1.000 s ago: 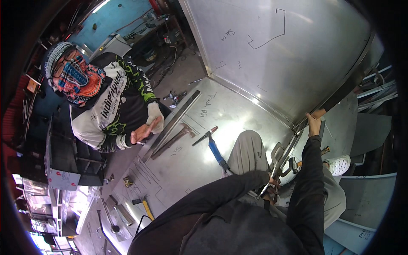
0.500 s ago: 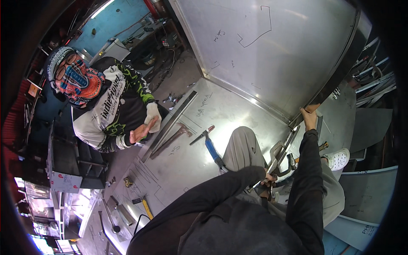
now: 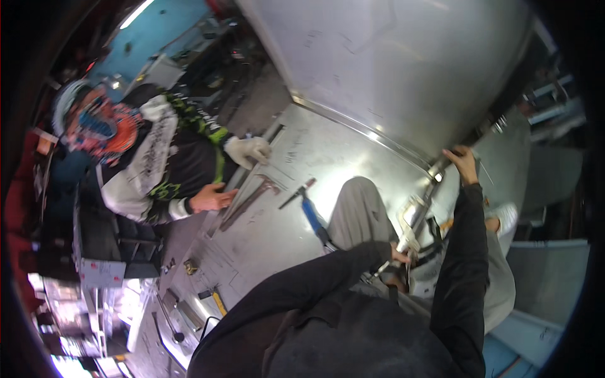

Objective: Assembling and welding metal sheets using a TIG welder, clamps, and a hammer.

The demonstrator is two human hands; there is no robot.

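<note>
While gripping 1 pale metal strip (image 3: 421, 211) at both its ends, low over the steel floor sheet (image 3: 328, 157).

Right hand (image 3: 463, 165) clenched over the far end, just beside the corner of the big upright steel panel (image 3: 403, 69); left hand (image 3: 398, 254) seemingly closed on the near end, though blurred. Risk, probably, of a cut or a slip if bare fingers loosen on the thin edge. Could also bump the blue-handled tool (image 3: 313, 216) near the knee. Co-worker's 2 hands well apart, at a long bar (image 3: 252, 170).

steel sheet (image 3: 328, 157): shiny, scratched | sleeves (image 3: 466, 252): matt black cloth
</note>
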